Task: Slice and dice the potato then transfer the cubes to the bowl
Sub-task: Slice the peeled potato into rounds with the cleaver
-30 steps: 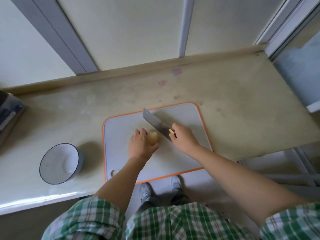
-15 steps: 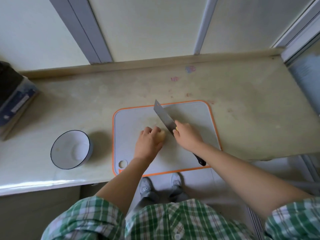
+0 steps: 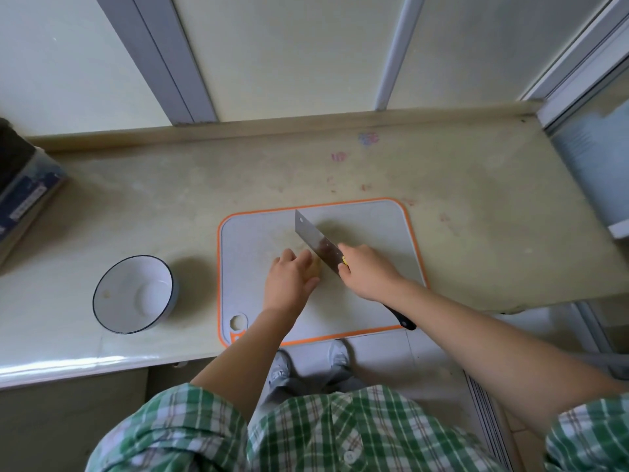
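Observation:
A grey cutting board (image 3: 381,229) with an orange rim lies on the counter. My left hand (image 3: 289,284) covers and holds a pale potato (image 3: 316,269) on it; only a small edge of the potato shows. My right hand (image 3: 367,274) grips the cleaver (image 3: 315,241) by its black handle, forefinger along the blade's back. The blade stands just right of the potato, tip pointing away and to the left. A white bowl (image 3: 102,301) with a dark rim sits left of the board and holds nothing.
A blue box (image 3: 23,195) rests at the counter's far left. The beige counter (image 3: 493,216) ends at a window sill behind and a front edge near my body. A white ledge (image 3: 617,229) juts out at the right.
The view shifted, so the board and bowl sit further right in the frame. The cleaver has stayed beside the potato and my left hand has kept its hold.

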Motion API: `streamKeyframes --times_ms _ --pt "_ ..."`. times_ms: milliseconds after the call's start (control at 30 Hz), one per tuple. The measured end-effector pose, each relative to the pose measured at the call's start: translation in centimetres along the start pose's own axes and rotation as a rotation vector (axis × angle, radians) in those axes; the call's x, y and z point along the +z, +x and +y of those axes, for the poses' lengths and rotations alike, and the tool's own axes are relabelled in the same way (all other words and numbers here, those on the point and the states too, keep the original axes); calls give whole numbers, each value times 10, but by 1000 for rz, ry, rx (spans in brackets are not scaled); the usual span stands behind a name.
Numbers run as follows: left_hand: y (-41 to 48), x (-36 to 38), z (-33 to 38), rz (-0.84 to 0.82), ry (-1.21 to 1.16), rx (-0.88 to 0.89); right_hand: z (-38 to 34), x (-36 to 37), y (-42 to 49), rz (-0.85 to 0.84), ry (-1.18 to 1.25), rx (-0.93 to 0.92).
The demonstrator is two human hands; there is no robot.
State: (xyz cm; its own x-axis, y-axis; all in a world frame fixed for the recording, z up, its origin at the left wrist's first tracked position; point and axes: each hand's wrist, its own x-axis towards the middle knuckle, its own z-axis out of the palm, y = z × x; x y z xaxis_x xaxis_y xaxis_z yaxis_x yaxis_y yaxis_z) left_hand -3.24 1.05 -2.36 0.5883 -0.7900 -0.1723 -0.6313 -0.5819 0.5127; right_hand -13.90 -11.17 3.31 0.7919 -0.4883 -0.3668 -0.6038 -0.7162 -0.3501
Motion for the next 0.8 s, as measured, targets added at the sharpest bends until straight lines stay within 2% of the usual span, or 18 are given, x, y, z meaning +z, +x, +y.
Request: streamKeyframes --times_ms 300,567,800 --pt "4 0 -2 -9 13 24 -4 -10 -1 -63 -78 15" --pt "6 -1 -1 -6 19 20 -4 11 11 -22 -77 24" --pt "4 4 -3 64 4 -5 6 41 7 28 -18 20"
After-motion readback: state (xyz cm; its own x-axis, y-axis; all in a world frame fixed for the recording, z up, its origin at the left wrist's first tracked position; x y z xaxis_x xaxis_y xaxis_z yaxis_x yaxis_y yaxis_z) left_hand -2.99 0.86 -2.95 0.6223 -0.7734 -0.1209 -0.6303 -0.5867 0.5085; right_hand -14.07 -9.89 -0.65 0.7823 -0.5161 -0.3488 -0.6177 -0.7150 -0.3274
